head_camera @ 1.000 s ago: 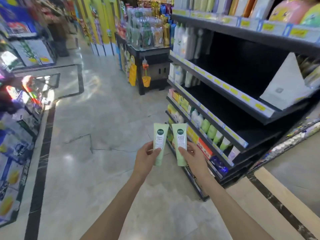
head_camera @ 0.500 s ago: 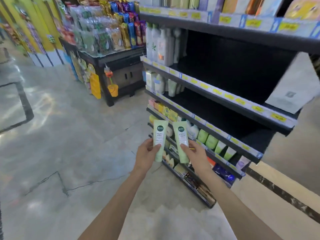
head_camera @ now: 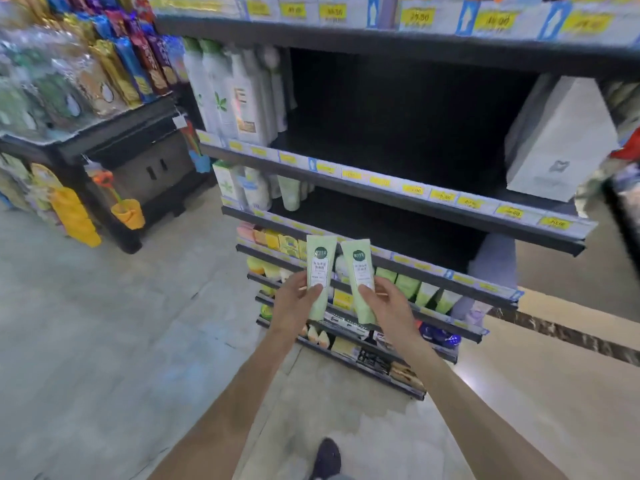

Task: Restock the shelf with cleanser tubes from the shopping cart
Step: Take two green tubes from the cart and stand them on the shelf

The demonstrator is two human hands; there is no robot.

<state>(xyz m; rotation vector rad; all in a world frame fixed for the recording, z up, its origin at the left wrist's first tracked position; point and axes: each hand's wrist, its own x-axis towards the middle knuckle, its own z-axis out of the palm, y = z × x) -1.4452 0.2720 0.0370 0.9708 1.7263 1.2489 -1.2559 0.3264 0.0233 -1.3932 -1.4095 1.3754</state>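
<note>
Cleanser tubes, two, pale green: left tube [head_camera: 320,277] upright, cap end down, pinched low between thumb and fingers of the left hand [head_camera: 294,303]; right tube [head_camera: 360,278] likewise upright, gripped by the right hand [head_camera: 389,306]. Both are carried in the air in front of the shelf [head_camera: 398,261], not yet on it, just apart from each other. Matching green tubes [head_camera: 408,285] stand in a row on a lower tier. Risks: each grip sits near the cap, so a top-heavy tube could tip or slip; setting one into the row could topple its neighbours; a wrong tier is possible, since the price labels [head_camera: 443,195] are blurred beyond reading. Hidden: the shopping cart is out of view; shelf interiors are dark; the purple-clad figure [head_camera: 491,265] at the far end is probably a person, partly cut off.
</note>
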